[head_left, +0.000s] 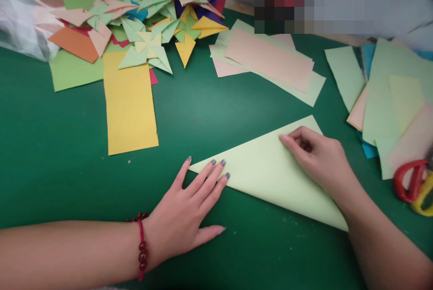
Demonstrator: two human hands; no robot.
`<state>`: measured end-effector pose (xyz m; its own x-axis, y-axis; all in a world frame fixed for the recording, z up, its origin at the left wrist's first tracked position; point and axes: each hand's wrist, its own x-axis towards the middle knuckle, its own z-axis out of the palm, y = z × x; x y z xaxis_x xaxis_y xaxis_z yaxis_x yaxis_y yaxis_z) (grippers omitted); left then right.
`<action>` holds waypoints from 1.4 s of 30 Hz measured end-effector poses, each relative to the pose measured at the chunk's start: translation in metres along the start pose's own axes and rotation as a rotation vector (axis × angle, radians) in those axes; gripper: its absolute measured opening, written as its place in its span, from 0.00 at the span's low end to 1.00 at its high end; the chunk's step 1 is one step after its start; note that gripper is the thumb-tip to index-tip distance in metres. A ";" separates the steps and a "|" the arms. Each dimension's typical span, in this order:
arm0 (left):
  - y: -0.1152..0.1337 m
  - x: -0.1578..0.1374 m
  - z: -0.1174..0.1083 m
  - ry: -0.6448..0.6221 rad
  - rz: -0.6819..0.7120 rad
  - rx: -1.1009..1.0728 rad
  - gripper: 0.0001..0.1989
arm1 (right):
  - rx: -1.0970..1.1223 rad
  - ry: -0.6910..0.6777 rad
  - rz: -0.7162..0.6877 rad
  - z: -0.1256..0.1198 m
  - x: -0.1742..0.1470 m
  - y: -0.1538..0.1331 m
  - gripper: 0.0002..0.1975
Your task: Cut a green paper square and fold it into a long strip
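Observation:
A pale green sheet of paper (267, 163), folded into a long triangle, lies on the green table in front of me. Its narrow tip points left. My left hand (194, 200) is open, fingers spread, with several fingertips resting on the paper near that tip and the thumb on the table. A red beaded bracelet (142, 249) circles the left wrist. Over the wide right part of the triangle, my right hand (314, 159) is closed, its fingers curled against the paper's surface; nothing shows inside them. The right forearm hides part of the paper's right edge.
Folded paper pieces (149, 33) heap at the back left beside a clear plastic bag (27, 15). A yellow strip (130, 105) lies left. Pink and green strips (270, 55) lie behind the triangle. At right are stacked sheets (385, 91) and red-and-yellow-handled scissors (411, 181).

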<state>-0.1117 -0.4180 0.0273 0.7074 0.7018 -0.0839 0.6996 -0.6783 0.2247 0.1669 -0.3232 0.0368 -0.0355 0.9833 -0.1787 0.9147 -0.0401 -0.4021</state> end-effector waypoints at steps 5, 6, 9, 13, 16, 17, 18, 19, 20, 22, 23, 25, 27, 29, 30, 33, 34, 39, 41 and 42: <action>0.000 0.000 0.001 0.006 0.001 0.002 0.35 | 0.003 0.008 0.000 0.001 0.000 0.001 0.13; -0.001 0.000 0.001 0.006 0.001 0.002 0.35 | 0.001 0.008 -0.002 0.001 0.000 0.001 0.13; -0.001 0.001 0.001 0.007 0.001 0.004 0.35 | -0.004 0.004 -0.005 0.000 0.000 0.001 0.13; -0.001 0.002 0.001 0.009 0.002 0.003 0.35 | -0.005 0.002 -0.008 0.000 0.000 0.001 0.13; 0.000 0.001 0.002 0.018 -0.003 0.005 0.35 | -0.003 0.004 -0.013 0.000 0.000 0.000 0.13; 0.000 0.000 0.003 0.027 -0.005 0.008 0.36 | -0.002 0.004 -0.012 0.000 0.000 0.000 0.13; 0.000 0.000 0.003 0.034 -0.005 0.011 0.36 | -0.003 0.002 -0.009 0.000 0.001 0.000 0.13; 0.000 0.000 0.004 0.042 -0.003 0.014 0.37 | -0.004 0.000 -0.006 0.000 0.000 0.000 0.13; 0.000 -0.001 0.005 0.050 0.000 0.018 0.37 | -0.004 -0.001 -0.004 0.000 0.000 0.000 0.13; 0.000 -0.001 0.005 0.057 0.008 0.024 0.38 | -0.004 0.004 -0.003 0.000 0.000 0.000 0.13; 0.000 -0.001 0.006 0.057 0.011 0.026 0.38 | -0.004 0.006 -0.005 0.000 0.000 0.000 0.14; 0.000 -0.001 0.005 0.055 0.008 0.027 0.38 | -0.006 0.012 -0.006 0.000 0.000 0.000 0.14; 0.001 -0.001 0.004 0.052 0.000 0.025 0.38 | -0.006 0.012 -0.001 0.001 0.000 0.001 0.14; 0.002 -0.001 0.003 0.053 -0.011 0.024 0.38 | -0.004 0.005 0.007 0.001 0.000 0.000 0.14; 0.002 -0.001 0.003 0.050 -0.016 0.024 0.38 | -0.002 0.003 0.009 0.001 0.000 0.000 0.14; 0.003 -0.002 0.002 0.035 -0.025 0.023 0.38 | 0.000 0.005 0.002 0.001 0.000 -0.001 0.14; 0.004 -0.002 0.002 0.028 -0.026 0.021 0.38 | 0.001 0.009 -0.003 0.000 0.000 -0.001 0.14; 0.003 0.000 0.001 -0.001 -0.025 0.005 0.38 | -0.005 0.004 -0.012 -0.001 0.000 -0.001 0.14; 0.003 0.000 0.001 -0.003 -0.029 -0.001 0.38 | -0.009 -0.001 0.000 -0.001 0.000 -0.001 0.14; 0.003 0.000 0.001 -0.004 -0.030 -0.003 0.38 | -0.009 -0.004 0.004 -0.001 0.000 -0.001 0.13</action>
<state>-0.1097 -0.4198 0.0273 0.6867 0.7208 -0.0945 0.7200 -0.6564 0.2251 0.1663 -0.3232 0.0382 -0.0337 0.9823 -0.1841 0.9183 -0.0423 -0.3936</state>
